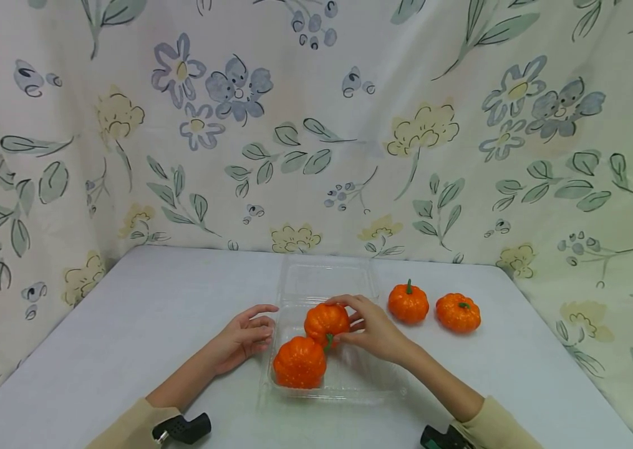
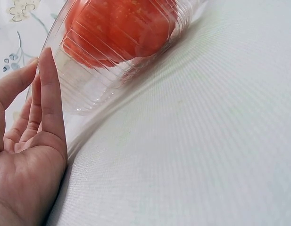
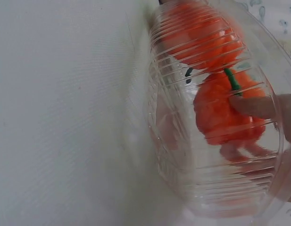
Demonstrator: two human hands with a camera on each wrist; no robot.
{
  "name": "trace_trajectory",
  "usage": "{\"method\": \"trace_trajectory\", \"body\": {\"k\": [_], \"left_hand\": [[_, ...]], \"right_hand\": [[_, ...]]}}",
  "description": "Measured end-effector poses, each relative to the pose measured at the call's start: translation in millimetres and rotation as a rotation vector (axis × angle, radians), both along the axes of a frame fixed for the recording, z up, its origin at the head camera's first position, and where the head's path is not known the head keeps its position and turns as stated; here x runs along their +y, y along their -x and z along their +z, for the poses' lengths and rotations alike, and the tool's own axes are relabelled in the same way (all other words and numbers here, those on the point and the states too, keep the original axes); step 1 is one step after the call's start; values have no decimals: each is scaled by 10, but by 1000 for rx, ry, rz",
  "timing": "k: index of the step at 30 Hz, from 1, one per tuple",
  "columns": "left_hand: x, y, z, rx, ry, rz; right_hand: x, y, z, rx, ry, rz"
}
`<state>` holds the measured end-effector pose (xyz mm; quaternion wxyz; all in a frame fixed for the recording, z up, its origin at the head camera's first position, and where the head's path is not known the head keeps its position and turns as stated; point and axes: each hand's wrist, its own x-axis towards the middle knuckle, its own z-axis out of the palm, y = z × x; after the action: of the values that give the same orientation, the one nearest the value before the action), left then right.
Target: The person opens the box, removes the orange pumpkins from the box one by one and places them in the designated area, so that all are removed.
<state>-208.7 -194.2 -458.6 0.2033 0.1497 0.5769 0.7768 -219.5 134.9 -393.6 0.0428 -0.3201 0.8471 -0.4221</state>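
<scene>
A clear plastic clamshell box (image 1: 358, 374) lies with its lid (image 1: 327, 280) folded back behind it. Inside, one small orange pumpkin (image 1: 299, 363) sits at the near left corner. Behind it is a second orange pumpkin (image 1: 324, 321) with a green stem, which my right hand (image 1: 375, 330) grips from the right. Through the ribbed wall in the right wrist view, my right thumb (image 3: 253, 106) lies by that stem. My left hand (image 1: 240, 340) is beside the box's left wall, fingers loosely bent and fingertips right at the rim (image 2: 53, 40), holding nothing.
To the right of the box, two more orange pumpkins stand on the white table (image 1: 170, 312): one upright pumpkin (image 1: 408, 304) and one tilted pumpkin (image 1: 458, 313). A floral curtain (image 1: 305, 125) hangs behind the table's back edge and at its sides.
</scene>
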Motion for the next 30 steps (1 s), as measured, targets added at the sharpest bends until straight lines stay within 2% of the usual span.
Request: {"method": "trace_trajectory", "body": {"k": [8,18,30], "left_hand": [[3,4,-4,-4,-11,-4],[-3,11,-8,2,-16,-9],[-4,7,-9,17,-14,-16]], "right_hand": [[62,-1,49,24,-11,19],[155,-9,66,80,-3,-5],[213,-72,114,37,16,-97]]}}
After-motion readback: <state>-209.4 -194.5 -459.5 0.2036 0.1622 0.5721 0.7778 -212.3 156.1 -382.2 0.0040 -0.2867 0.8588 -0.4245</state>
